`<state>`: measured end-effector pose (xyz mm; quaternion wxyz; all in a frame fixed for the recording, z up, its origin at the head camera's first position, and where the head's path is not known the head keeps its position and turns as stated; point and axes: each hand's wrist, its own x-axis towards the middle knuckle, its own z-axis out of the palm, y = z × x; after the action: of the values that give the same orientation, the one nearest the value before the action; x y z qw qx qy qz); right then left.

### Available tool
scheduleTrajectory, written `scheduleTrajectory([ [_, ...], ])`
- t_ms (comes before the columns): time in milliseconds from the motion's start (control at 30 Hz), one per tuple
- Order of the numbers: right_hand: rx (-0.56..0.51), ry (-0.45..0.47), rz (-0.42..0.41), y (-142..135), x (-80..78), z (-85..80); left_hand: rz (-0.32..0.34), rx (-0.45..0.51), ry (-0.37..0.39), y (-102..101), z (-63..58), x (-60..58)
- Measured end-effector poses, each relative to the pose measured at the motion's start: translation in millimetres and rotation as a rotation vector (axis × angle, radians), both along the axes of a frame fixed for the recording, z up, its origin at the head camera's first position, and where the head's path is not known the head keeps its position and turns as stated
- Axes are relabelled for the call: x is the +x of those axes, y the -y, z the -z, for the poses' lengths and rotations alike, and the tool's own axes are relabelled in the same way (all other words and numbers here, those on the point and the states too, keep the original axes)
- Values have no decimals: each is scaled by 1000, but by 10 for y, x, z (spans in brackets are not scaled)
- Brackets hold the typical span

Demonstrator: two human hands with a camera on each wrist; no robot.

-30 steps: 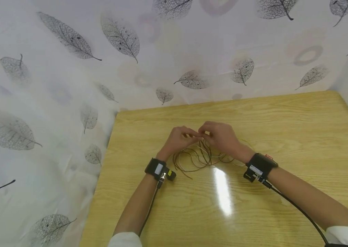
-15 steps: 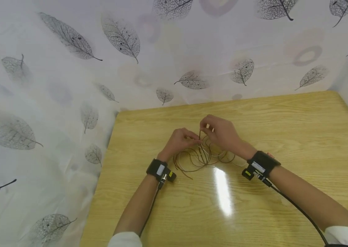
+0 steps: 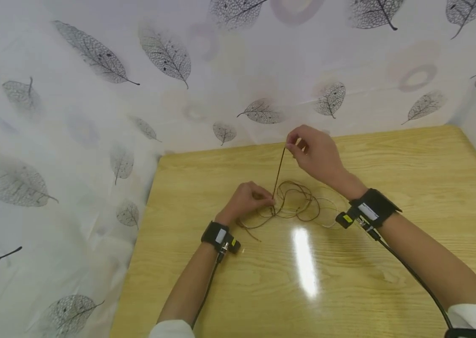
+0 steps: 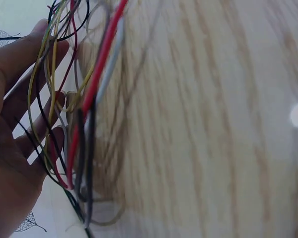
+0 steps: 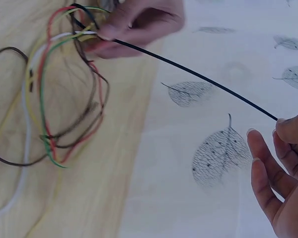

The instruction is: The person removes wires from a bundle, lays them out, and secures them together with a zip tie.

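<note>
Several thin coloured wires form a loose tangle, and one black wire [image 5: 188, 72] stretches out of it between my two hands. My left hand [image 3: 244, 203] pinches the wires low over the table, thumb against fingers. Higher and farther back, my right hand [image 3: 317, 152] pinches the black wire's far end between thumb and finger, its other fingers loosely bent. In the right wrist view a green wire [image 5: 41, 99] and a white wire [image 5: 26, 119] loop down below the left hand. The left wrist view has a red wire [image 4: 92, 87] hanging close to the camera, in front of the fingers.
The wood-grain table [image 3: 369, 281] carries a bright light reflection [image 3: 304, 263] near its middle. Leaf-printed sheeting [image 3: 195, 56] rises behind the table and on its left. Black wrist cameras with cables [image 3: 411, 286] are strapped to both wrists.
My right hand has risen up and away from the left hand, drawing a lengthening stretch of black wire. The left hand has dropped slightly, still pinching, and the loops have shifted right.
</note>
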<state>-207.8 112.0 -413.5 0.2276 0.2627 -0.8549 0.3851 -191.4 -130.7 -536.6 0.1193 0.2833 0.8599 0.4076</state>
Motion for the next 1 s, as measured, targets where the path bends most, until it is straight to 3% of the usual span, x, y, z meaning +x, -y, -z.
scheduleTrajectory([
  [267,-57,-41,2,-77,-37,-173,9,-52,19,-35,6,13],
  [600,-119,-96,-14,-7,100,-487,58,-86,-29,-69,-9,58],
  [800,-144,-151,-7,-56,-25,-444,71,-71,-56,-80,-20,52],
  [1000,-126,-105,11,-135,-122,-361,75,-76,-35,-57,-19,59],
])
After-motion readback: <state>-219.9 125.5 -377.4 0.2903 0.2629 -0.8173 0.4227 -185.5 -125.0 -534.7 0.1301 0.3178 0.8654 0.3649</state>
